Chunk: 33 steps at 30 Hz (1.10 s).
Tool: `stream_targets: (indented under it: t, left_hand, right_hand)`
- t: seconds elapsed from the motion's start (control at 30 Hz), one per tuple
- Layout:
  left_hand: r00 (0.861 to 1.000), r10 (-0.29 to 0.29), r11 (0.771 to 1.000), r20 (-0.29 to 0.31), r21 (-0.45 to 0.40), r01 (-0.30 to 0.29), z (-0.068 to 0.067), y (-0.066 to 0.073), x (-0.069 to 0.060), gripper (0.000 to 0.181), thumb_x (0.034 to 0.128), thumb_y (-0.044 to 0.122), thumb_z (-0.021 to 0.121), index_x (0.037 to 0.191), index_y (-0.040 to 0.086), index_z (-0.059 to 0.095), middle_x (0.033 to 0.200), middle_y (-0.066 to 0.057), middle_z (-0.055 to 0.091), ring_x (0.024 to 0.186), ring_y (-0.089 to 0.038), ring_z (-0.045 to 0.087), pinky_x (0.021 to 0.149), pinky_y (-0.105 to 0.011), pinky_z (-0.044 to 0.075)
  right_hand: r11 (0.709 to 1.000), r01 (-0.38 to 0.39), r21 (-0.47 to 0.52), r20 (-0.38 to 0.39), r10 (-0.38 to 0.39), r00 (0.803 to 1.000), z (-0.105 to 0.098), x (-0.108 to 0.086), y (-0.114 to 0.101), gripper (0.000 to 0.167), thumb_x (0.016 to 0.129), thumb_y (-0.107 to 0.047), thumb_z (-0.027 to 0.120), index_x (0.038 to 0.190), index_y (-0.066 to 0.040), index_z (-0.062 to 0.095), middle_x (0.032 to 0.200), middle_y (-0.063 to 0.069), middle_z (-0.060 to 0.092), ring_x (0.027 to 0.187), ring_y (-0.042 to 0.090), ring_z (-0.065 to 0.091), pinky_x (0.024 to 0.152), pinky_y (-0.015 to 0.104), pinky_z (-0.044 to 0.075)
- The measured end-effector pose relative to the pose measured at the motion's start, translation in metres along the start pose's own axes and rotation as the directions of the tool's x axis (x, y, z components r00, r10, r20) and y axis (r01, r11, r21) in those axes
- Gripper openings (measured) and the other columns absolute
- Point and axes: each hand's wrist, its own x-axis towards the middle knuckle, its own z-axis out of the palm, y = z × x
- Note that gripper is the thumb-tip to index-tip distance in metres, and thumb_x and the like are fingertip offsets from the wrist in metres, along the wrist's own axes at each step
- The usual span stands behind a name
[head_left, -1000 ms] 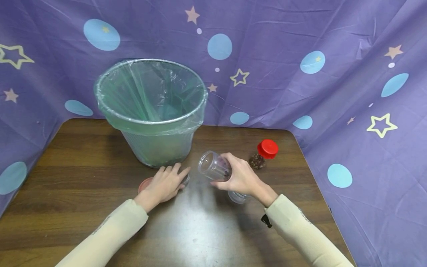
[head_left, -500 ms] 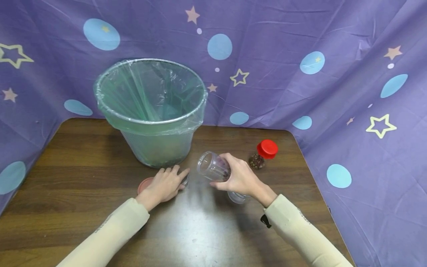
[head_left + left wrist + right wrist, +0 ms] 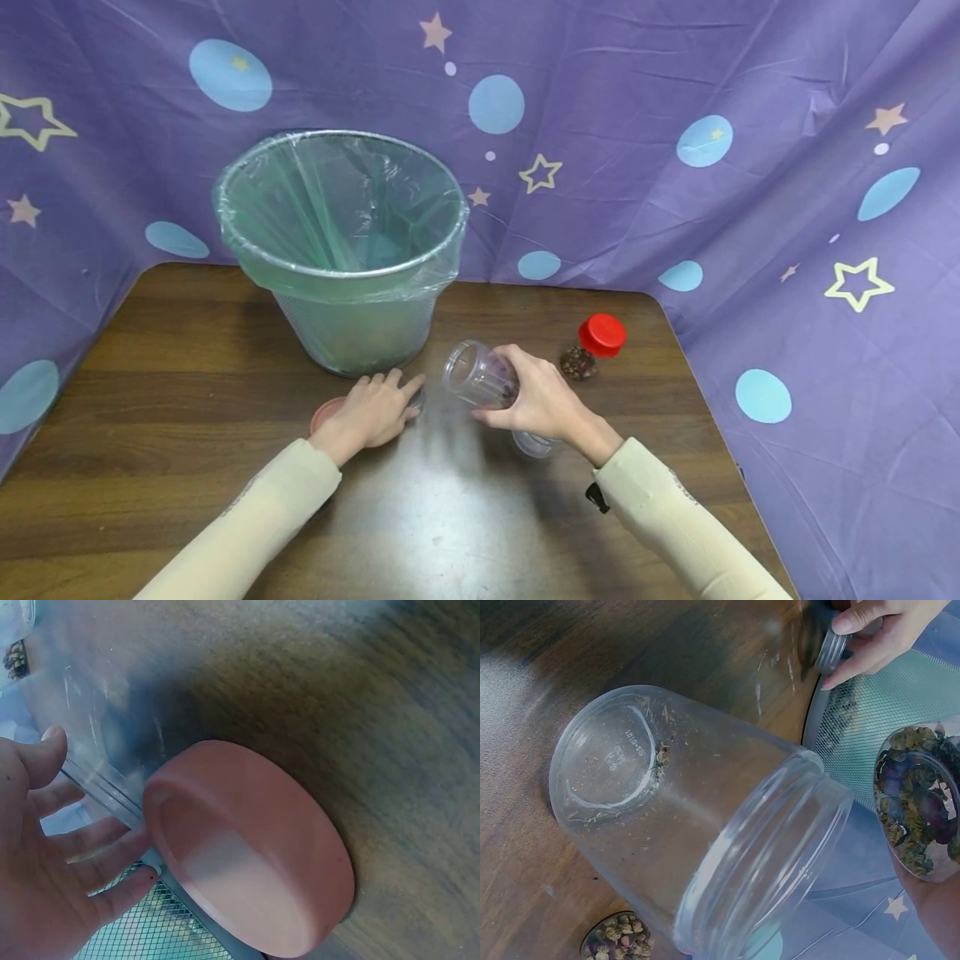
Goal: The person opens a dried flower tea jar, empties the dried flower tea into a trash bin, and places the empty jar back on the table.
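My right hand [image 3: 536,393] grips a clear plastic jar [image 3: 472,375], tilted with its mouth to the left. Dried flower buds [image 3: 915,802] lie inside it in the right wrist view. My left hand [image 3: 369,414] rests low by the table, thumb and fingers about a clear ridged lid [image 3: 832,652]. Beside that hand, a round, shallow pink lid [image 3: 247,832] shows its hollow side in the left wrist view. Another clear jar [image 3: 534,444], partly hidden under my right hand, has only a few crumbs inside in the right wrist view.
A mesh bin [image 3: 352,329] with a green bag over its rim stands at the back left. A small jar of dried buds with a red lid [image 3: 602,335] sits at the right. The wooden table [image 3: 187,500] ends against a purple starry curtain [image 3: 600,83].
My left hand and forearm have shifted very slightly. The right hand keeps the jar at the same tilt, almost still.
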Motion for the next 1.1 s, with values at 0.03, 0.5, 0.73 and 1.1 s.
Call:
stream_targets:
  t: [0.03, 0.5, 0.73, 1.1]
  left_hand:
    - [1.0, -0.002, 1.0, 0.004, 0.002, 0.002, -0.0001, -0.0002, 0.0002, 0.055, 0.0969, 0.035, 0.058, 0.145, 0.009, 0.048, 0.131, -0.027, 0.056, 0.111, -0.045, 0.06, 0.093, -0.056, 0.05]
    - [0.998, 0.017, 0.998, 0.057, 0.055, -0.02, -0.0004, 0.0039, 0.0052, 0.059, 0.0922, 0.04, 0.065, 0.142, 0.011, 0.052, 0.127, -0.028, 0.056, 0.111, -0.045, 0.059, 0.095, -0.055, 0.049]
    - [0.998, 0.007, 0.998, 0.069, 0.056, -0.011, -0.0001, 0.0039, 0.007, 0.06, 0.0863, 0.04, 0.073, 0.136, 0.012, 0.056, 0.126, -0.024, 0.055, 0.109, -0.043, 0.058, 0.092, -0.054, 0.05]
    - [0.999, -0.009, 0.998, 0.051, 0.056, 0.007, 0.0022, 0.0019, 0.0077, 0.059, 0.0806, 0.04, 0.078, 0.129, 0.013, 0.057, 0.121, -0.022, 0.055, 0.104, -0.043, 0.059, 0.087, -0.054, 0.05]
  right_hand:
    - [1.0, 0.0, 0.001, -0.001, 0.0, 1.0, -0.0001, 0.0001, -0.0001, 0.07, 0.064, -0.042, 0.087, 0.12, -0.012, 0.057, 0.098, 0.002, 0.07, 0.084, 0.014, 0.067, 0.073, 0.029, 0.056]
    - [1.0, -0.006, 0.001, 0.003, 0.006, 1.0, 0.0003, -0.0002, 0.0021, 0.07, 0.064, -0.042, 0.087, 0.121, -0.012, 0.057, 0.098, 0.002, 0.07, 0.084, 0.014, 0.067, 0.072, 0.029, 0.056]
    - [1.0, -0.001, -0.004, -0.001, 0.001, 1.0, 0.0012, 0.0013, 0.0022, 0.069, 0.065, -0.043, 0.086, 0.12, -0.012, 0.058, 0.098, 0.001, 0.07, 0.083, 0.013, 0.067, 0.072, 0.028, 0.056]
    - [1.0, 0.006, -0.004, -0.01, -0.006, 1.0, 0.0, 0.003, 0.0029, 0.07, 0.064, -0.043, 0.086, 0.119, -0.012, 0.058, 0.097, 0.002, 0.071, 0.084, 0.014, 0.067, 0.073, 0.029, 0.056]
